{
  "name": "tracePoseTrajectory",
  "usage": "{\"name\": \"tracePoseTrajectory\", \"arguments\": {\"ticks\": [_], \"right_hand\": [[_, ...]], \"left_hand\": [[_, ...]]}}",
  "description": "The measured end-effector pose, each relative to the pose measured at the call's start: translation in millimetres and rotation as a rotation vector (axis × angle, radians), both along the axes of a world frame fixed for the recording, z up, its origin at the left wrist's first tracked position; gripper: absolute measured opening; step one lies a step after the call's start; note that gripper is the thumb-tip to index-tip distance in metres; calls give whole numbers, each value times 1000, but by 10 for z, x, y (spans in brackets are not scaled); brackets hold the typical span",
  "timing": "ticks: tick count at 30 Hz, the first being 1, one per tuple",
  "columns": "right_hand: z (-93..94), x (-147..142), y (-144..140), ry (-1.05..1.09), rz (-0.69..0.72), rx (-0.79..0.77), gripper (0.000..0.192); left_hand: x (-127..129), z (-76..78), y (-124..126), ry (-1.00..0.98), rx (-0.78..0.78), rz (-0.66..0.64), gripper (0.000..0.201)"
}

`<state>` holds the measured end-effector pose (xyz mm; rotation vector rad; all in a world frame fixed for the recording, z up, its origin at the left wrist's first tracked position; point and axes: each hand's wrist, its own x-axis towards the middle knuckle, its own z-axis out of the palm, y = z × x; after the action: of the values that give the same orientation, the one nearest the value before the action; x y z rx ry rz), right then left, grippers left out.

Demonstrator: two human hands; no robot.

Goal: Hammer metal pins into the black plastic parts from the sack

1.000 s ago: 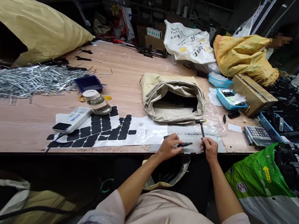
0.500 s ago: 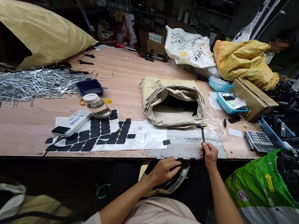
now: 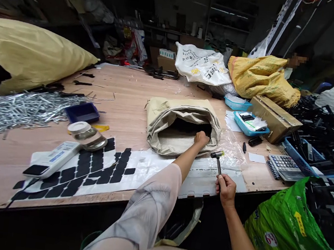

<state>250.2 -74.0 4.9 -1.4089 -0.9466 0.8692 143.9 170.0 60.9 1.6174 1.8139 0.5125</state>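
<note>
Below table edge: open bag (image 3: pixel 193 225) at centre; green-and-white bag (image 3: pixel 283 220) with black parts at right.
Right hand (image 3: pixel 226 189): fingers closed around the handle of a hammer (image 3: pixel 218 168); hammer head points far, near the sack's right corner.
Near edge of table (image 3: pixel 123 85): grey sheet (image 3: pixel 198 181) in the middle; black pads (image 3: pixel 122 164) on white paper to the left; white device (image 3: pixel 54 160) farther left.
Left hand (image 3: pixel 202 139): at the right side of the sack mouth, fingers bent inward; tips hidden, cannot tell whether they pinch anything.
Sack (image 3: pixel 155 129): beige, lying mid-table, rim rolled back, mouth facing near.
Left of sack: lidded jar (image 3: pixel 91 136), dark blue tray (image 3: pixel 83 112), heap of metal rods (image 3: pixel 19 111).
Right of sack: calculator (image 3: pixel 285 166).
Far right: cardboard box (image 3: pixel 273 117), yellow sack (image 3: pixel 260 75).
</note>
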Motion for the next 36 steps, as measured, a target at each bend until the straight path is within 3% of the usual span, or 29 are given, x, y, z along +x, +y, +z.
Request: {"name": "tracePoseTrajectory", "arguments": {"ticks": [6, 11, 13, 16, 20, 23, 27, 32, 36], "right_hand": [[38, -21, -8, -2, -25, -2, 38], [67, -22, 1, 10, -17, 4, 38], [60, -16, 1, 5, -20, 10, 38], [50, -7, -2, -4, -27, 11, 38], [78, 4, -10, -9, -29, 3, 37], [111, 14, -10, -29, -27, -8, 37], [122, 25, -14, -66, -14, -28, 37], [119, 33, -45, -168, -6, -19, 38], [158, 33, -78, -425, 23, 25, 33]], "left_hand": [[-17, -126, 4, 61, 34, -51, 32], [-321, 7, -130, -75, 149, 48, 26], [-523, 66, -315, -200, 274, 32, 22], [-853, 40, -760, -388, 445, -108, 22], [-1179, -233, -1365, -408, 546, -298, 21], [-1279, -473, -1586, -283, 551, -356, 17], [-1288, -638, -1608, -146, 552, -381, 14], [-1260, -649, -1568, -119, 552, -414, 12], [-1252, -639, -1554, -121, 547, -441, 13]]}}
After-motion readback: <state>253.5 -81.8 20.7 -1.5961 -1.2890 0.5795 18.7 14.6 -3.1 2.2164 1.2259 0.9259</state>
